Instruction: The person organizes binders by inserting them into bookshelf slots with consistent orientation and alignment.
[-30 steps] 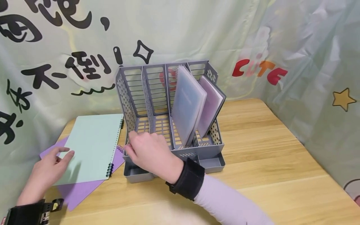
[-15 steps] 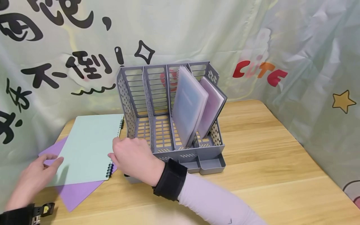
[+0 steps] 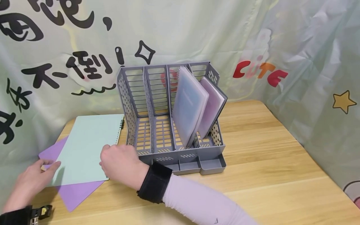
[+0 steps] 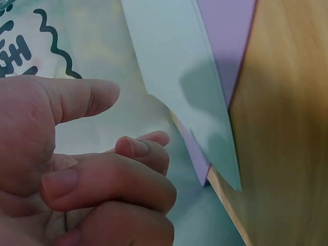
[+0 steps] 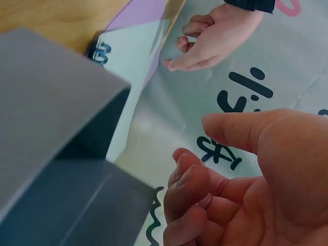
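A mint-green spiral notebook [image 3: 87, 140] lies on the table at the left, its black coil on the right side. Beneath it a purple notebook [image 3: 77, 195] pokes out at an angle. My left hand [image 3: 29, 181] is by the mint notebook's left edge; the left wrist view shows thumb and loosely bent fingers apart from the notebook [image 4: 174, 56], holding nothing. Over the lower right part of the mint notebook is my right hand [image 3: 119, 164], hiding some of the coil. In the right wrist view its thumb and loosely curled fingers [image 5: 187, 192] hold nothing.
A grey desk rack [image 3: 163, 153] with upright compartments and small front trays [image 3: 212, 165] stands right of the notebooks. A bluish notebook [image 3: 188, 106] and a pinkish-purple one [image 3: 209, 106] lean in its right part. A printed cloth [image 3: 197, 31] hangs behind the table.
My right hand has moved left and down from the rack's front left corner to the mint notebook's coil side. My left hand has drawn back slightly to the left and down. The notebooks lie nearly unchanged.
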Available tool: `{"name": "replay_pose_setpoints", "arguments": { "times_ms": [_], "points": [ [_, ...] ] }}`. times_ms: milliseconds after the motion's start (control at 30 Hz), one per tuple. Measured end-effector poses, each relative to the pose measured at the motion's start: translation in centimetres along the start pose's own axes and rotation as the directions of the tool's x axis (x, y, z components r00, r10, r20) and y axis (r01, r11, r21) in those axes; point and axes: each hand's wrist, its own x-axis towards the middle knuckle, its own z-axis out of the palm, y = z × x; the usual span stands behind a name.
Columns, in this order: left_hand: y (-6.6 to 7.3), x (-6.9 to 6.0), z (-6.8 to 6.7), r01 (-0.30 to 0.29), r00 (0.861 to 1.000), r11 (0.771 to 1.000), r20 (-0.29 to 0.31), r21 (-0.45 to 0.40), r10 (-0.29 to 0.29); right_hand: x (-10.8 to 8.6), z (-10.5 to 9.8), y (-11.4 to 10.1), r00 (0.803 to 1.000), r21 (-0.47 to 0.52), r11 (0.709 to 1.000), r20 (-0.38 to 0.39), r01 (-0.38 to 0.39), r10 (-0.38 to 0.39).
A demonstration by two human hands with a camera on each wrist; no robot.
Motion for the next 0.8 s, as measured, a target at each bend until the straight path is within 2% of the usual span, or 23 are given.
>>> {"name": "replay_pose_setpoints", "arguments": {
  "times_ms": [167, 333, 433, 667, 800],
  "points": [
    [-0.7, 0.4, 0.2, 0.018, 1.0, 1.0, -0.001, 0.023, -0.017, 0.7, 0.9, -1.4, 1.0, -0.038, 0.999, 0.002, 0.008, -0.008],
    [-1.1, 0.6, 0.3, 0.027, 0.999, 0.999, 0.042, 0.044, -0.029, 1.0, 1.7, -2.9, 0.999, -0.092, 0.995, -0.009, 0.036, -0.037],
    [-0.9, 0.8, 0.4, 0.032, 0.998, 0.998, 0.056, 0.05, -0.035, 1.1, 1.9, -3.4, 0.999, -0.087, 0.995, 0.015, 0.04, -0.039],
    [-0.8, 1.2, 0.5, 0.027, 0.998, 0.997, 0.048, 0.07, -0.03, 1.7, 2.6, -4.4, 0.993, -0.078, 0.997, 0.117, 0.022, -0.013],
    [-0.6, 1.1, 0.4, 0.042, 0.997, 0.997, 0.056, 0.067, -0.046, 2.3, 2.9, -5.2, 0.992, -0.099, 0.995, 0.125, 0.032, -0.02]
  ]
}}
